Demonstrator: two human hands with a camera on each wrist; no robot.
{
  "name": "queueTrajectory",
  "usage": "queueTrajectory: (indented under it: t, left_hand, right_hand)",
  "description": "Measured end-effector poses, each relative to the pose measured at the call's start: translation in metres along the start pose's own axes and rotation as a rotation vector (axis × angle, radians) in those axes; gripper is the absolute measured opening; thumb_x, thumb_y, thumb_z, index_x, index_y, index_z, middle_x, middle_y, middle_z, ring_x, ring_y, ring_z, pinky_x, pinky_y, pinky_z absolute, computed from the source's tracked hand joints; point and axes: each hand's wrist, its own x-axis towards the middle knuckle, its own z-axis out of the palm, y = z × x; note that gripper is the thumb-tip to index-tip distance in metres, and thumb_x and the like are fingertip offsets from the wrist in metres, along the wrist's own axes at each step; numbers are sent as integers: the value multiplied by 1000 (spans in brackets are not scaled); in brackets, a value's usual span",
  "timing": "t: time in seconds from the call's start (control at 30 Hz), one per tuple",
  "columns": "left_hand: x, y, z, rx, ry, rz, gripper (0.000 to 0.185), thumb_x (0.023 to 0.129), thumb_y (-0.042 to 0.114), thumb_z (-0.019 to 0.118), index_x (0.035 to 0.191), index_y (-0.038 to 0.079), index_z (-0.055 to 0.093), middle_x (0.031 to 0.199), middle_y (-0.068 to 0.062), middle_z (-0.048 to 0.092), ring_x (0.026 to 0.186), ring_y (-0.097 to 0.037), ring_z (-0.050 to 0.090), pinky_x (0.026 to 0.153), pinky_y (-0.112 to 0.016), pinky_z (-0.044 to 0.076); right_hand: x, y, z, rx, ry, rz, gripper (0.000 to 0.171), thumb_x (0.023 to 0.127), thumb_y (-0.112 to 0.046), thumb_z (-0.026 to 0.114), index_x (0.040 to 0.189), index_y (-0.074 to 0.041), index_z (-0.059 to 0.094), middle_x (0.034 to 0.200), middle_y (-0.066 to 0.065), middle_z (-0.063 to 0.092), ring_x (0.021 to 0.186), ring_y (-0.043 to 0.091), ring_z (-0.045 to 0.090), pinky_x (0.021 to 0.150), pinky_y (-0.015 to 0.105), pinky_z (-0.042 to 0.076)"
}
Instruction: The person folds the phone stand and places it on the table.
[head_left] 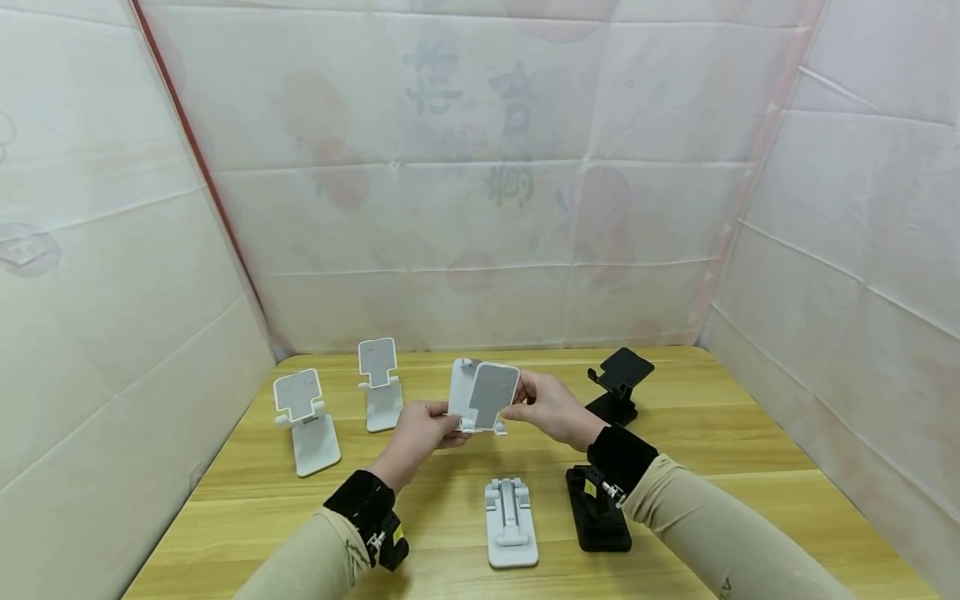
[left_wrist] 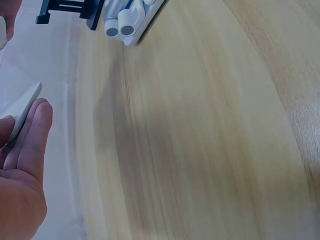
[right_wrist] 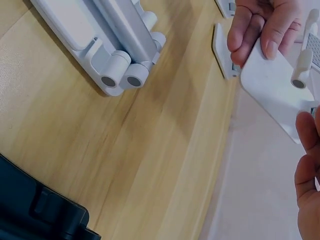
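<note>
A white phone stand with a grey pad is held up off the table between both hands, partly unfolded. My left hand pinches the lower left edge of its base, thumb on one face and fingers behind, as the right wrist view shows on the white base plate. At the other side my right hand grips the right edge of the padded plate between thumb and fingers. In the left wrist view, only a sliver of the stand shows beside the left hand.
Two unfolded white phone stands stand at the left. A folded white stand lies in front, beside a folded black stand partly under the right wrist. An unfolded black stand is behind the right hand. Sheeted walls enclose the wooden table.
</note>
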Motion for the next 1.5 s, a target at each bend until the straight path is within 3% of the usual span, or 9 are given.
queueTrajectory:
  t: [0.3, 0.57, 0.9, 1.07, 1.2, 1.5]
  left_hand:
    - [-3, 4, 5, -20, -35, 14, 33, 101, -1, 57, 131, -15, 60, 116, -31, 69, 96, -36, 75, 82, -36, 66]
    - [-5, 6, 8, -35, -41, 25, 32, 100, -1, 58, 129, -15, 61, 116, -31, 69, 99, -40, 74, 81, -38, 66]
    - [-3, 4, 8, -24, -45, 30, 33, 99, -2, 59, 128, -16, 61, 118, -33, 68, 94, -36, 75, 80, -37, 66]
    - [-4, 3, 9, -15, -43, 35, 32, 99, 0, 62, 127, -15, 62, 114, -32, 69, 91, -34, 76, 80, -37, 66]
    - [-5, 4, 10, -2, -39, 33, 32, 99, 2, 63, 127, -14, 63, 112, -31, 71, 90, -32, 76, 79, -36, 66]
    - [-7, 4, 12, 45, -28, 25, 30, 98, 2, 63, 124, -13, 65, 108, -28, 72, 88, -30, 77, 77, -35, 67]
  right_hand:
    - [1, 0, 8, -155, 104, -47, 37, 98, -12, 70, 133, -16, 59, 104, -4, 65, 92, 18, 58, 82, 36, 52]
    - [2, -2, 12, -296, 222, -193, 22, 92, -8, 76, 111, -10, 65, 94, -3, 69, 84, 13, 62, 75, 33, 54]
    - [4, 3, 14, -410, 299, -286, 17, 89, -10, 79, 96, -12, 64, 84, -5, 67, 76, 10, 61, 67, 28, 53]
    - [3, 4, 15, -497, 341, -311, 22, 88, -13, 80, 87, -15, 58, 77, -9, 60, 72, 11, 52, 72, 34, 47]
    - [4, 7, 15, -582, 383, -393, 27, 89, -12, 80, 84, -15, 54, 73, -9, 53, 67, 10, 45, 78, 38, 45]
    - [7, 12, 16, -701, 474, -538, 42, 83, -9, 85, 76, -13, 44, 67, -8, 35, 65, 13, 38, 71, 37, 40]
